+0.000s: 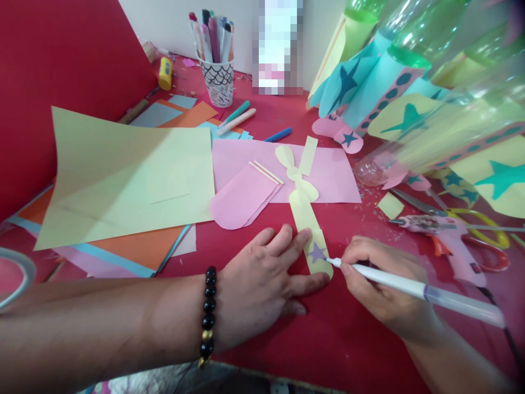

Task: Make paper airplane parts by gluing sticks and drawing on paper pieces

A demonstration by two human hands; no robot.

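My left hand [262, 273] lies flat with fingers spread, two fingertips pressing on a pale yellow paper strip [303, 213] with a rounded end. Near that end the strip bears a purple star [317, 253]. In my right hand [385, 284] is a white marker [394, 279], pinched between thumb and fingers, its tip at the star's right edge. Beyond the strip are yellow paper cut-outs [305, 189], including a bow-like shape, on a pink sheet [336, 169]. Rounded pink paper pieces [244, 197] lie left of them.
A large yellow sheet [123, 180] covers coloured papers at left. Behind stands a cup of markers [218, 82], with loose pens [279, 134] in front. At right are a pink glue gun [455, 235], scissors [490, 251] and decorated plastic bottles [430, 109]. A red panel [61, 71] rises at left.
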